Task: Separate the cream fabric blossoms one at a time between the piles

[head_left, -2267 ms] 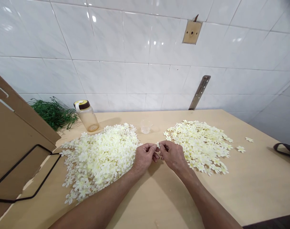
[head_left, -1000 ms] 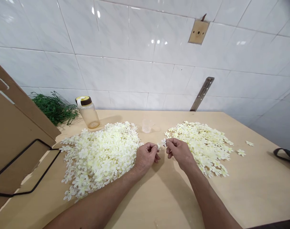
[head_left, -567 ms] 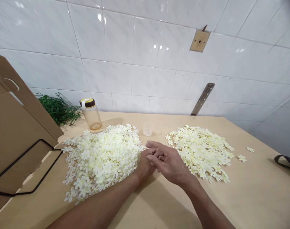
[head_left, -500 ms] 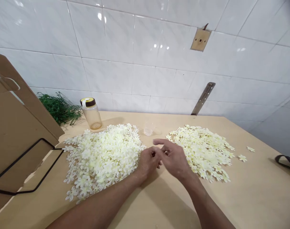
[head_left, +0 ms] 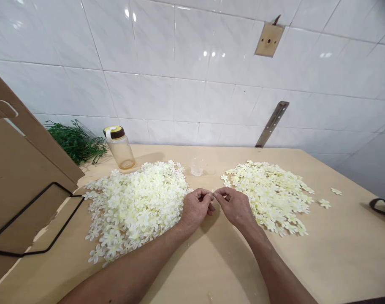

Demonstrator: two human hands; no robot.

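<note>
Two hands (head_left: 195, 207) (head_left: 237, 206), pinched piece (head_left: 212, 192) barely visible

Heaped white-yellow flowers (head_left: 142, 202) at left, flatter pale-yellow flower layer (head_left: 268, 194) at right, tiny pale piece (head_left: 212, 193) between fingers (head_left: 207, 196)

The worktop (head_left: 347, 245) holds a flower pile (head_left: 138, 204) left, a second pile (head_left: 271, 196) right, a cup (head_left: 197, 169) far middle, a bottle (head_left: 120, 153) far left.

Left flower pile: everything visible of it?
The left flower pile is a thick, loose heap of small artificial-looking blooms: white petals, pale yellow centres, thin like fabric or plastic. It lies on the tabletop in front of the bottle, thinning to scattered blooms at its near left. The left forearm crosses its near edge in view; contact unclear.
</note>
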